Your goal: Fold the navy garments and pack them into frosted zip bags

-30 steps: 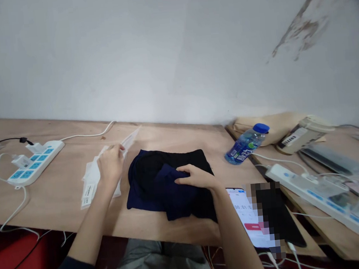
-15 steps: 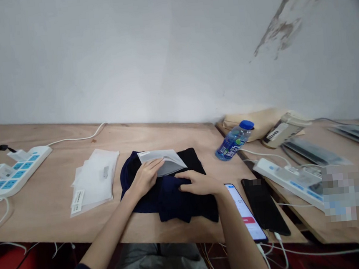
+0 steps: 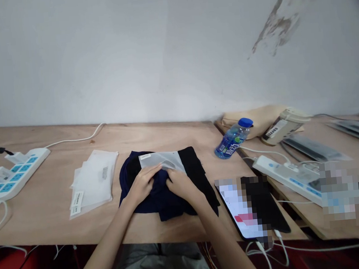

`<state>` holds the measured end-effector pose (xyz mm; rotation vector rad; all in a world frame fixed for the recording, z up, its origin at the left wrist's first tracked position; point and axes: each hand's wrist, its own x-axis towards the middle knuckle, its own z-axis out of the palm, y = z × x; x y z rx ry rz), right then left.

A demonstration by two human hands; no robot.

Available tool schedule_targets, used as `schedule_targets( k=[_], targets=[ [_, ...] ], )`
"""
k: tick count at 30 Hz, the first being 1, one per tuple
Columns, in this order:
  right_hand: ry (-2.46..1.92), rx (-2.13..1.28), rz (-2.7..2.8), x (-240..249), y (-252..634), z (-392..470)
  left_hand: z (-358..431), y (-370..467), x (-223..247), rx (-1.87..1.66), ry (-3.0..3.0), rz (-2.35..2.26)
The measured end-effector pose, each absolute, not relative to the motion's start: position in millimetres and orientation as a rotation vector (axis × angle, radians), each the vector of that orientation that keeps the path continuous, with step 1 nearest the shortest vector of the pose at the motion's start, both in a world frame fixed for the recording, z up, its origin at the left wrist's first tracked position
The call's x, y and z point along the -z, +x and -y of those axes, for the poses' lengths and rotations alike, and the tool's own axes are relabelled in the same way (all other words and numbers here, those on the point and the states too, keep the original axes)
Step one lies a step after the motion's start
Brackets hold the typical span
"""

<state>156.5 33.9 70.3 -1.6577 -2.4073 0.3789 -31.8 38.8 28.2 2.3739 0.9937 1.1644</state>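
Dark navy and black cloth (image 3: 202, 178) lies in a pile on the wooden table. On top of it is a translucent bag (image 3: 174, 157) with a small white label at its upper left. My left hand (image 3: 143, 185) is closed, its fingertips at the bag's near edge, on bag and navy cloth. Facing it, my right hand (image 3: 180, 186) is closed on the navy cloth (image 3: 161, 191) at the bag's opening, partly under the film. A bunched part of the cloth sits between both hands. Several more translucent bags (image 3: 92, 177) lie overlapping at the left.
A white power strip (image 3: 19, 173) with plugs sits far left. On the right are a blue-capped bottle (image 3: 230, 142), a coffee cup (image 3: 281, 129), two phones, one a lit phone (image 3: 236, 209), another power strip (image 3: 290, 183) and cables. A wall rises behind the table.
My right hand has moved left and forward, from above the cloth to the bag's opening, and has closed. The navy cloth is now bunched up against the bag. My left hand has shifted slightly.
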Motion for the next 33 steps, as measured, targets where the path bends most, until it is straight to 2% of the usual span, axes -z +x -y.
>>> schedule_targets(
  k=[5, 10, 20, 27, 30, 33],
  targets=[
    [-1.811, -0.265, 2.322, -67, 146, -31, -32, -29, -43, -1.158, 2.357, -1.088],
    [-1.745, -0.133, 2.314, -59, 146, -30, -28, -22, -50, -1.231, 2.344, -1.293],
    [-1.144, -0.022, 2.176, -44, 172, 0, -35, -10, -37, -1.164, 2.425, -1.556],
    [-1.497, 0.085, 1.848, -27, 184, 4, -41, -1, -32, -1.008, 2.593, -1.392],
    [-1.607, -0.038, 1.897, -29, 192, -9, -42, -2, -28, -0.967, 2.579, -1.302],
    [-1.516, -0.167, 1.950, -34, 196, -20, -42, -3, -28, -0.998, 2.517, -1.268]
  ],
)
